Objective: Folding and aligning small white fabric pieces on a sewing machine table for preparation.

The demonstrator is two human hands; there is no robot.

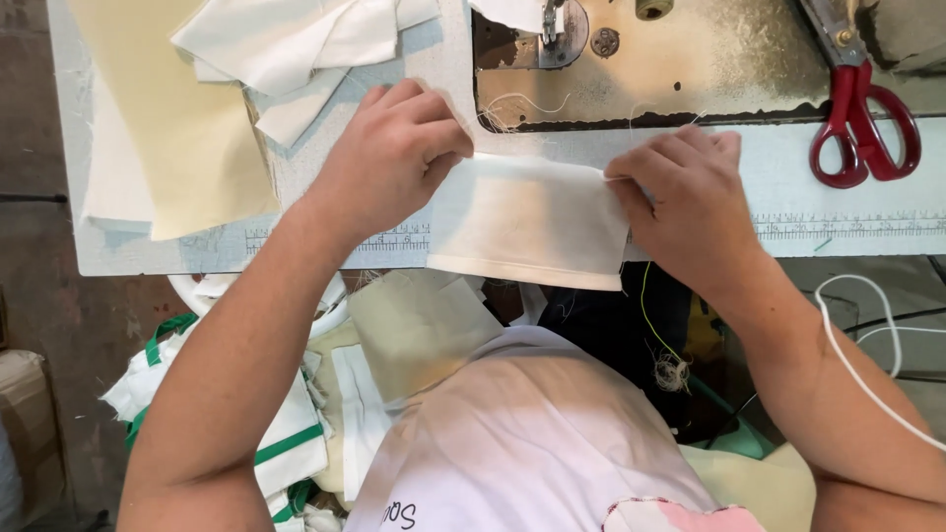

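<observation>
holding a small white fabric piece (527, 222) flat at the front edge of the sewing table (788, 212), both hands pinch its top fold: left hand (394, 158) closed on the upper left corner, right hand (685, 192) closed on the upper right corner, fingers together on the cloth. to do this well, i'd judge: keep the top edge taut and level between the two pinches, fold even across, lower edge hanging free over the table front. counts: one piece in hand, one pair of red-handled scissors (862, 128) at the right on the table, one cream fabric sheet (187, 128) at left, a white pile (296, 39) of several cut pieces, exact number can't tell.
</observation>
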